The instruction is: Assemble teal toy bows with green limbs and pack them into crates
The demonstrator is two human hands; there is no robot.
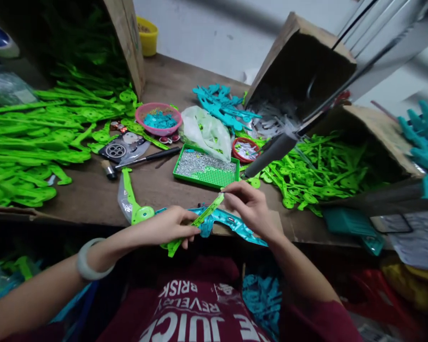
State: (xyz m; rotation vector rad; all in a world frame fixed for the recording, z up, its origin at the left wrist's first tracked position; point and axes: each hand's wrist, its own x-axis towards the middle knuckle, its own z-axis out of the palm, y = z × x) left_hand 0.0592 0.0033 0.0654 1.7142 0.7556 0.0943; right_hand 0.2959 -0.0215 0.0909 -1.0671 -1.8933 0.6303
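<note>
My left hand [169, 227] is closed around the lower part of a slim green plastic strip [199, 219] at the table's near edge. At the strip's upper end, my right hand [248, 204] pinches it with fingertips. Beneath both hands lies a teal plastic piece [235, 225] across the table edge. A green plastic arm with a round end [133, 202] lies just left of my left hand. A pale bangle [87, 266] circles my left wrist.
A green tray of small silvery parts [207, 170] sits ahead of my hands, with a hammer [139, 161], a pink bowl [159, 118] and a red dish [245, 149] around it. Heaps of green parts [32, 142] lie left and right [314, 173]. Cardboard boxes [299, 66] stand behind.
</note>
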